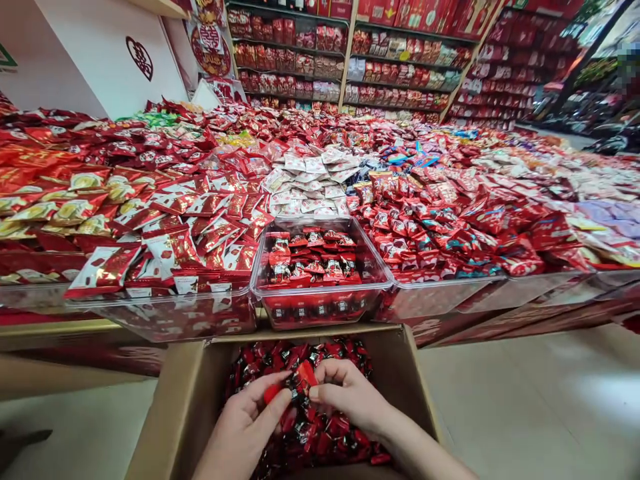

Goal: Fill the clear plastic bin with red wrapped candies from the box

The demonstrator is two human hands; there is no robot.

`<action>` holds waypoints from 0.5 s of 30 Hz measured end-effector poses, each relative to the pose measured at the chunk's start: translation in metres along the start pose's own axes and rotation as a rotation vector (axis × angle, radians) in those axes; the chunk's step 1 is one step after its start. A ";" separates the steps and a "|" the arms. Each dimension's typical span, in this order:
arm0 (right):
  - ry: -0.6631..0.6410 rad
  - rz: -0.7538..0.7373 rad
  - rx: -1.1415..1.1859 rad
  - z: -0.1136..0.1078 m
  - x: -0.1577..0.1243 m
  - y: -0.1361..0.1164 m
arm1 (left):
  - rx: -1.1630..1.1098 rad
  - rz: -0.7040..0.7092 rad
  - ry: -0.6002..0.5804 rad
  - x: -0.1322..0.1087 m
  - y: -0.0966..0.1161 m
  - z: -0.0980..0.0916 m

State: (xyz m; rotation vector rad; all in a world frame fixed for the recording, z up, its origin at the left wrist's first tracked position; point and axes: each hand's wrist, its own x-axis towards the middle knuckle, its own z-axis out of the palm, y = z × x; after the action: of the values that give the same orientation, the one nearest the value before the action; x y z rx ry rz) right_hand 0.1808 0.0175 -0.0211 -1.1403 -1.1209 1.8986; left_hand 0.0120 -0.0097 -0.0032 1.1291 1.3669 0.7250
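Over an open cardboard box (pixel 173 407), my left hand (pixel 240 423) is closed on small red-and-black wrapped candies (pixel 274 392), between thumb and fingers. My right hand (pixel 353 395) pinches a red wrapped candy (pixel 306 375) right beside them, and the two sets of fingertips nearly meet. How many candies I hold cannot be made out. Below both hands, loose candies (pixel 325 433) of the same look fill the box. Just beyond it stands a clear plastic bin (pixel 323 291), with similar candies (pixel 315 257) set in rows inside.
Bins heaped with red-and-white packets (pixel 170 250) flank the clear bin on the left, and red candy packets (pixel 430 233) on the right. White packets (pixel 313 173) are piled behind it. Stocked shelves (pixel 295 60) line the back. Tiled floor (pixel 525 400) shows at right.
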 end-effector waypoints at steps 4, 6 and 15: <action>0.063 -0.143 0.072 0.006 -0.006 -0.008 | -0.124 -0.080 0.013 0.003 0.008 0.006; 0.102 -0.169 0.088 0.007 -0.006 -0.009 | -0.156 -0.074 0.000 0.002 0.012 0.009; 0.141 -0.157 0.121 0.009 -0.012 -0.020 | -0.192 -0.038 0.129 -0.001 0.024 0.011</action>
State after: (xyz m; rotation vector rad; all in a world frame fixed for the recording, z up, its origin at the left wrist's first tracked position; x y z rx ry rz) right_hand 0.1799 0.0134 0.0035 -1.0690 -0.9750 1.7141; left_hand 0.0275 -0.0050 0.0174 0.9163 1.3900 0.8938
